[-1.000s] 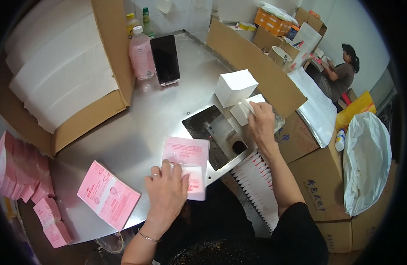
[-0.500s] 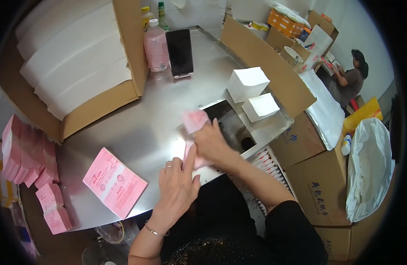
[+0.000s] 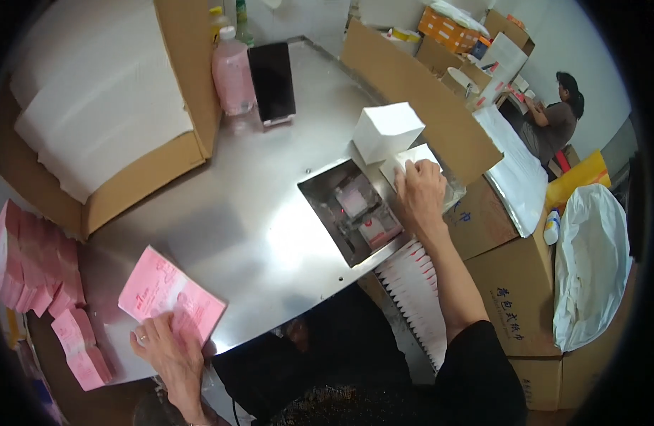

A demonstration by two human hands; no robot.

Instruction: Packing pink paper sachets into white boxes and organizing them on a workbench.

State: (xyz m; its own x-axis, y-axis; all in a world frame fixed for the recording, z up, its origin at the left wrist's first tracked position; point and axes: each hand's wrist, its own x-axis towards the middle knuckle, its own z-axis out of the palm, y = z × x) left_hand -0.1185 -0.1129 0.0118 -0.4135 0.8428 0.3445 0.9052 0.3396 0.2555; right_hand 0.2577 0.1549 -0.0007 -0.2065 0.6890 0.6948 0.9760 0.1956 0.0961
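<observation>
My left hand (image 3: 167, 355) lies on the near edge of a pile of pink printed plastic bags (image 3: 172, 292), fingers bent and apart, touching the top bag. At the right, my right hand (image 3: 420, 190) curls over the lower of two white paper stacks, its fingertips closed on that small white stack (image 3: 392, 167). The taller white stack (image 3: 389, 132) stands just behind it. Left of my right hand, a rectangular opening (image 3: 325, 213) in the metal table shows a pink-and-white packet (image 3: 375, 231) inside. The packet's lower part is hidden.
A carton (image 3: 146, 181) of white paper stands at the back left. Pink bundles (image 3: 39, 263) line the left edge. A phone (image 3: 273, 84) and pink bottle (image 3: 233, 74) stand at the back. Below the table is a row of white packs (image 3: 415, 298). A person (image 3: 554, 117) sits far right.
My right hand has left the pink bag over the opening and moved right onto the white stack. My left hand has moved left onto the pink pile. A packet now shows in the opening.
</observation>
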